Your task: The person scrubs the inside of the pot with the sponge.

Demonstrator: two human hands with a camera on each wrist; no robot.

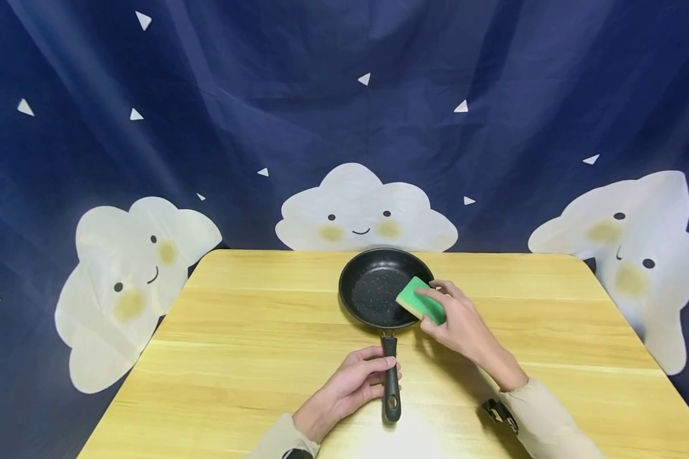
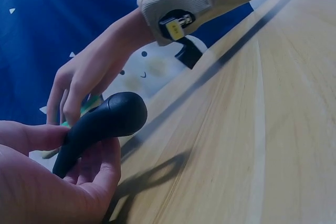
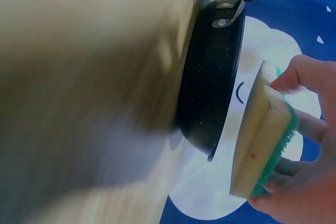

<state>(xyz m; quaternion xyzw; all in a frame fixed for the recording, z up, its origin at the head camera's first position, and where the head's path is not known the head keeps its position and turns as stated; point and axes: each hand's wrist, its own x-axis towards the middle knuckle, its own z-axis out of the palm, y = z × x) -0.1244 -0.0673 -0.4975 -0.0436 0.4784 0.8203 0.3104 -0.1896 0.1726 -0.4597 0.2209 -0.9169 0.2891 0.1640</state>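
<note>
A black speckled frying pan sits on the wooden table, its handle pointing toward me. My left hand grips the black handle, thumb on top and fingers curled beneath. Over the pan's right side, my right hand holds a sponge with a green scouring face up and a yellowish foam side down. Seen from the right wrist, the sponge is pinched by its edges between thumb and fingers, with a gap between it and the pan rim.
The light wooden table extends to both sides of the pan. Behind it hangs a dark blue curtain printed with white clouds and small triangles. Dark devices are strapped at both sleeve cuffs.
</note>
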